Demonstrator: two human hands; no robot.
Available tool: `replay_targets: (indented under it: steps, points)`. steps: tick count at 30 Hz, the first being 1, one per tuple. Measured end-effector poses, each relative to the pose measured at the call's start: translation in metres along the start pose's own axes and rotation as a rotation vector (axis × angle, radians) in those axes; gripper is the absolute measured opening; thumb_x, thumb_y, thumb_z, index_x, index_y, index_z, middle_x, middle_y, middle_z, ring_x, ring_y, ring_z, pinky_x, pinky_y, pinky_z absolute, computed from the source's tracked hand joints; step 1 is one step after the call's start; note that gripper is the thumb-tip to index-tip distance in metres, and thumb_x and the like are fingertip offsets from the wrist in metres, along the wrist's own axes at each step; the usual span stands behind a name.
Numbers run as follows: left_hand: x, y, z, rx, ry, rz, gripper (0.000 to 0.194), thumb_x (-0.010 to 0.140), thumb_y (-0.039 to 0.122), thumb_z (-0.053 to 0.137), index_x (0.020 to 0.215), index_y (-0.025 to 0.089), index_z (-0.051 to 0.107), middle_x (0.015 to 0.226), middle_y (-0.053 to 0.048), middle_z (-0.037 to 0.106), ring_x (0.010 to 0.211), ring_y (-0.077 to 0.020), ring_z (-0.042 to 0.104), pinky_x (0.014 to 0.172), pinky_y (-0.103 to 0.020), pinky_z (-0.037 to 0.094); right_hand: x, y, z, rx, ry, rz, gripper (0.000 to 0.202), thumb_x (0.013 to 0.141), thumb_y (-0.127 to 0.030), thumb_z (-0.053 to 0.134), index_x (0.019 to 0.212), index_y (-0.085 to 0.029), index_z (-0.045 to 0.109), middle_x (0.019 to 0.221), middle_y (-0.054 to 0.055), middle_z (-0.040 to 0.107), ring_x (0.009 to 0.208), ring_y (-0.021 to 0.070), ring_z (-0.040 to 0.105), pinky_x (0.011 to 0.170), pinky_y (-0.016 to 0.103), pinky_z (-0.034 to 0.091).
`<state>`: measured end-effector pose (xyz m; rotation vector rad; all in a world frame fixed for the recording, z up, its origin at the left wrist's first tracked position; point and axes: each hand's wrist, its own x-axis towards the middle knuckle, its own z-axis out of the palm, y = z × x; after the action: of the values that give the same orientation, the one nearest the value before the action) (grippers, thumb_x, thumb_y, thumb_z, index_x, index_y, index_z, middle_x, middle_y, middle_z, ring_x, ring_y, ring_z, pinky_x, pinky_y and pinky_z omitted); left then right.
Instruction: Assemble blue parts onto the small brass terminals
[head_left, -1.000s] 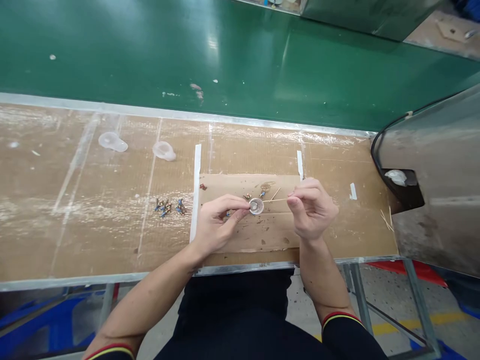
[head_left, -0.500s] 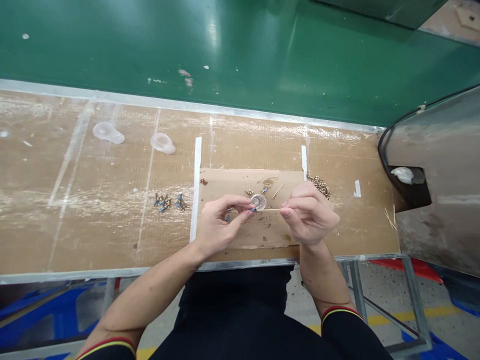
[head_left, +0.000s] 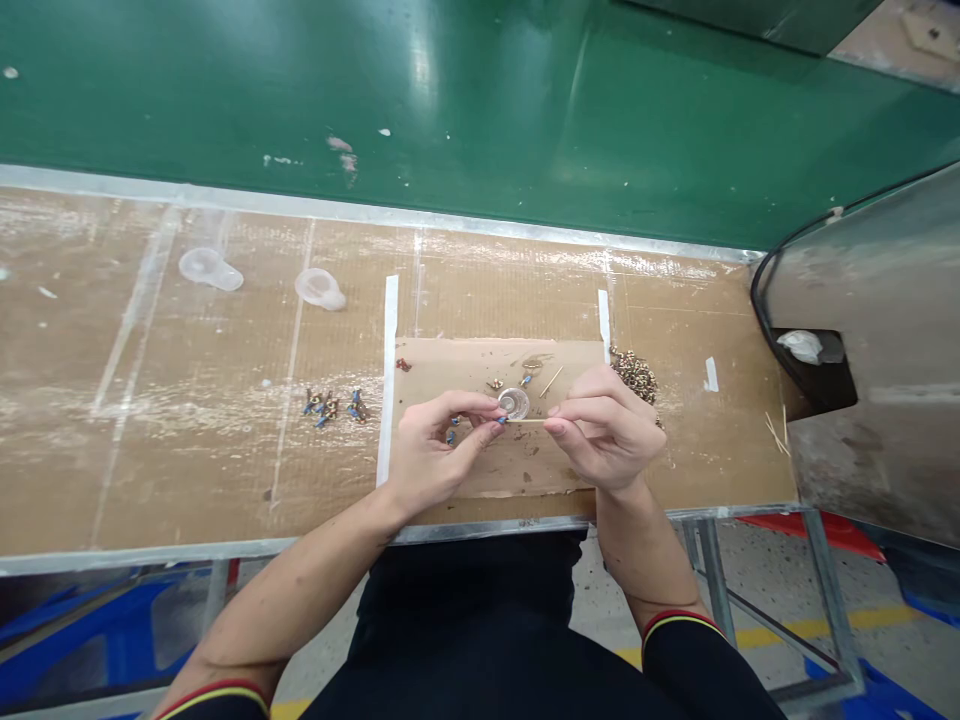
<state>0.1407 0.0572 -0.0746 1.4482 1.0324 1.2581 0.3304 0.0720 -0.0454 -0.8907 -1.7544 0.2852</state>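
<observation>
Between thumb and forefinger, my left hand pinches a small blue-tipped brass screw. My right hand is closed on a thin wooden toothpick, whose far end meets the screw at my left fingertips. Just behind them stands a small clear round cup on a cardboard sheet. A few more brass and blue pieces lie about the cup, one blue-tipped piece behind it. Others show partly beneath my left fingers. A second toothpick lies on the sheet to the right of the cup.
A heap of small brass pieces sits beyond my right hand. Blue-tipped pieces are grouped at left. Two translucent plastic cups lie further left. Loose toothpicks rest near a metal box with a black cable.
My right hand has moved slightly left, closer to my left hand, so less of the toothpick shows between them. The left hand keeps its pinch. The whole view has shifted a little.
</observation>
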Motion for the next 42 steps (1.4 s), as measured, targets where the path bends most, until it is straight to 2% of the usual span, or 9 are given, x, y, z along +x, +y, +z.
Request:
replay_targets:
  steps: [10,17,20,22,26,29,34,39,42]
  points:
    - [0.004,0.005,-0.004,-0.093,0.018,-0.059,0.01,0.084,0.025,0.079,0.09,0.019,0.074,0.083,-0.004,0.078,0.074,-0.014,0.074,0.068,-0.025,0.063,0.007,0.01,-0.017,0.018,0.063,-0.004,0.004,0.095,-0.026,0.068,0.091,-0.027,0.069,0.071,-0.002,0.065,0.06,0.0144,0.058,0.052,0.031,0.046]
    - [0.006,0.007,-0.007,-0.234,0.007,-0.141,0.021,0.081,0.036,0.084,0.084,0.018,0.074,0.081,-0.007,0.078,0.074,-0.0179,0.076,0.062,-0.026,0.064,0.006,0.031,-0.016,-0.044,-0.481,0.087,0.01,0.096,-0.025,0.068,0.089,-0.02,0.073,0.079,0.002,0.068,0.072,0.014,0.065,0.062,0.027,0.053]
    - [0.008,0.008,-0.007,-0.287,0.021,-0.116,0.02,0.08,0.035,0.085,0.08,0.018,0.074,0.079,-0.006,0.078,0.075,-0.0174,0.076,0.063,-0.025,0.064,0.006,0.039,-0.019,-0.024,-0.581,0.153,0.015,0.097,-0.032,0.065,0.096,-0.02,0.075,0.083,0.003,0.07,0.074,0.0144,0.066,0.064,0.028,0.054]
    - [0.01,0.009,-0.008,-0.305,0.028,-0.11,0.019,0.079,0.034,0.086,0.076,0.018,0.074,0.079,-0.006,0.077,0.076,-0.0174,0.076,0.063,-0.024,0.063,0.006,0.047,-0.033,-0.088,-0.455,0.245,0.018,0.096,-0.037,0.066,0.101,-0.022,0.075,0.086,0.003,0.07,0.073,0.0143,0.064,0.064,0.028,0.052]
    - [0.011,0.009,-0.009,-0.345,0.045,-0.096,0.012,0.077,0.025,0.086,0.076,0.018,0.076,0.08,-0.006,0.076,0.074,-0.0148,0.074,0.061,-0.019,0.061,0.0,0.073,-0.072,-0.414,-0.049,0.49,0.021,0.096,-0.036,0.062,0.094,-0.021,0.076,0.083,0.003,0.068,0.072,0.0165,0.06,0.066,0.031,0.048]
    - [0.01,0.008,-0.009,-0.37,0.067,-0.1,0.01,0.077,0.021,0.085,0.08,0.018,0.076,0.08,-0.005,0.075,0.075,-0.0146,0.074,0.063,-0.019,0.061,-0.006,0.09,-0.088,-0.567,-0.207,0.628,0.018,0.089,-0.033,0.064,0.09,-0.021,0.077,0.088,0.007,0.069,0.087,0.0232,0.062,0.081,0.039,0.049]
    - [0.01,0.005,-0.009,-0.391,0.062,-0.08,0.007,0.08,0.019,0.083,0.082,0.02,0.077,0.082,-0.004,0.075,0.076,-0.0131,0.073,0.063,-0.019,0.06,-0.011,0.099,-0.082,-0.693,-0.396,0.731,0.018,0.086,-0.029,0.064,0.096,-0.025,0.078,0.102,0.009,0.071,0.102,0.0303,0.059,0.095,0.05,0.04]
    - [0.011,0.005,-0.009,-0.391,0.066,-0.077,0.007,0.082,0.022,0.082,0.083,0.019,0.076,0.082,-0.005,0.075,0.076,-0.0133,0.072,0.063,-0.02,0.06,-0.008,0.1,-0.08,-0.617,-0.363,0.737,0.009,0.08,-0.025,0.066,0.079,-0.022,0.074,0.092,0.007,0.073,0.093,0.0269,0.062,0.091,0.046,0.044]
    - [0.011,0.007,-0.008,-0.382,0.053,-0.073,0.007,0.083,0.023,0.081,0.083,0.018,0.075,0.084,-0.005,0.075,0.077,-0.0135,0.073,0.063,-0.02,0.06,-0.005,0.093,-0.08,-0.472,-0.235,0.689,0.007,0.08,-0.025,0.067,0.079,-0.02,0.072,0.084,0.005,0.073,0.079,0.0217,0.064,0.079,0.039,0.05]
